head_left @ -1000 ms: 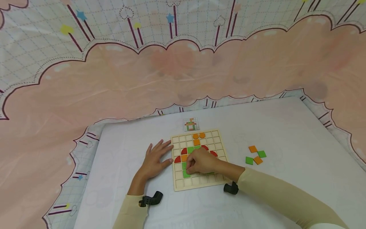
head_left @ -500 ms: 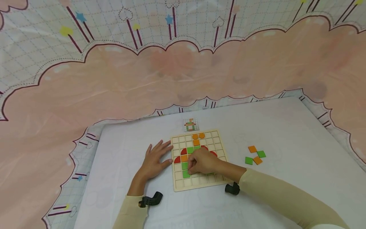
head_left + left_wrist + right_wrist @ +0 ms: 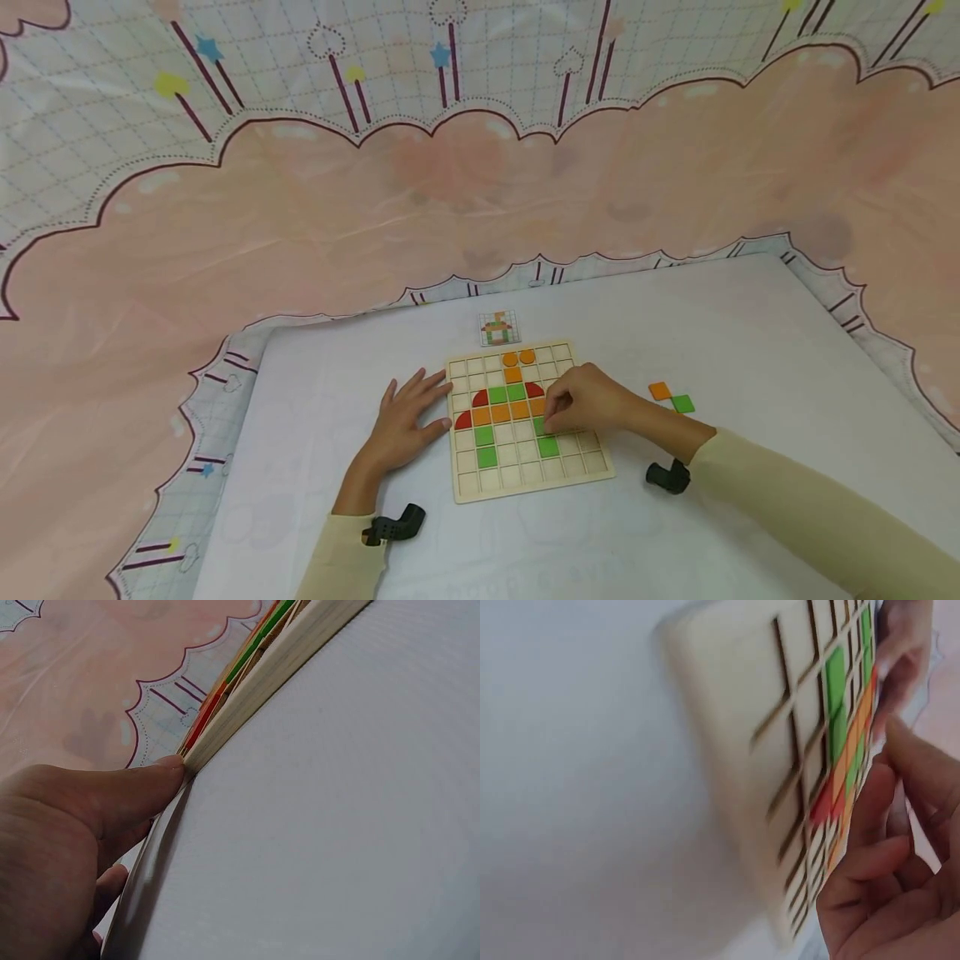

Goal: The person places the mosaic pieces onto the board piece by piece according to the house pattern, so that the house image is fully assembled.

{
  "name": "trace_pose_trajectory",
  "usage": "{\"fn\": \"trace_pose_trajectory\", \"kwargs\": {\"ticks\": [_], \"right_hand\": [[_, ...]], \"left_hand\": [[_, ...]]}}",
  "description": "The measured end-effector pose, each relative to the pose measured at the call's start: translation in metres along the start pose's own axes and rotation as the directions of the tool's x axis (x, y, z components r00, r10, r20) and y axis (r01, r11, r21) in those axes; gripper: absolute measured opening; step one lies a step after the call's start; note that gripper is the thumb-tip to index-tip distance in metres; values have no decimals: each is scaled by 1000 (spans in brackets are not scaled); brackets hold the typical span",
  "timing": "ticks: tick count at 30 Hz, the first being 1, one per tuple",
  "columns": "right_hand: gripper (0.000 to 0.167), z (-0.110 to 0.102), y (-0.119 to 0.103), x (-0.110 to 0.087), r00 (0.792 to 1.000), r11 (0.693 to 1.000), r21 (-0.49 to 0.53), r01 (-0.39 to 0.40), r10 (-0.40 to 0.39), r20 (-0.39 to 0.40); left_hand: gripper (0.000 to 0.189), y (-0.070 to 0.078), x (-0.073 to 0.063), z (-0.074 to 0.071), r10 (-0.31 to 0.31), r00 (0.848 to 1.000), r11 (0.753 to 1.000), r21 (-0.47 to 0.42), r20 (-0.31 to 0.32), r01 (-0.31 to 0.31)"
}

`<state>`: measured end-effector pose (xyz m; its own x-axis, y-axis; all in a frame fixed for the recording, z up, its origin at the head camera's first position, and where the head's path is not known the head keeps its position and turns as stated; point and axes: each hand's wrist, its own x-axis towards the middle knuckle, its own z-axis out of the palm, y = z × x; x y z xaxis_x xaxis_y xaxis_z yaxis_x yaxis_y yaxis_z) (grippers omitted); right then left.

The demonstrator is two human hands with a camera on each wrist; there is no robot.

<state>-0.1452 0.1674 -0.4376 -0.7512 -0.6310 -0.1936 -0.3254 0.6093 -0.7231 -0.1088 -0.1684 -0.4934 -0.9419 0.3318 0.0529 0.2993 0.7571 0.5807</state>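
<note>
A wooden grid board (image 3: 468,483) lies on the white table in the head view. Green, orange and red tiles form a pattern on it, among them an orange tile row (image 3: 500,413) and a lower green tile (image 3: 487,457). My left hand (image 3: 405,421) lies spread at the board's left side; its thumb (image 3: 142,791) touches the edge in the left wrist view. Over the board's right part is my right hand (image 3: 588,402), fingers curled, thumb and forefinger tips together. Nothing shows between those tips in the right wrist view. This hand hides some right-side cells.
A small pattern card (image 3: 498,328) lies behind the board. To the right, a loose orange tile (image 3: 660,391) and a loose green tile (image 3: 683,404) touch at their corners, just beyond the right forearm. Behind the table hangs a patterned cloth (image 3: 480,192).
My right hand has moved right from the board's lower left, uncovering the orange row and green tiles. Its forearm now hides two of the loose tiles. The left hand stays put.
</note>
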Motion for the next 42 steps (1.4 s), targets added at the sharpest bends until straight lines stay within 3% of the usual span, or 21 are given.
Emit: {"fn": "trace_pose_trajectory", "kwargs": {"ticks": [6, 12, 20, 29, 42], "right_hand": [[9, -26, 25, -21, 996, 995, -44, -91, 90, -18], [17, -45, 55, -48, 988, 981, -116, -157, 155, -23], [23, -62, 77, -74, 981, 970, -144, -194, 190, -41], [26, -62, 87, -80, 979, 972, -122, -203, 201, -29], [18, -60, 81, -73, 975, 969, -106, -222, 222, -10]], "left_hand": [[59, 0, -1, 1, 6, 1000, 1000, -2, 1, -6], [59, -1, -1, 2, 10, 1000, 1000, 4, 2, -10], [58, 0, -2, 0, 11, 1000, 1000, 3, -8, -11], [58, 1, -3, 1, 9, 1000, 1000, -3, -7, -9], [59, -5, 0, 2, 23, 1000, 1000, -1, -1, -23]]}}
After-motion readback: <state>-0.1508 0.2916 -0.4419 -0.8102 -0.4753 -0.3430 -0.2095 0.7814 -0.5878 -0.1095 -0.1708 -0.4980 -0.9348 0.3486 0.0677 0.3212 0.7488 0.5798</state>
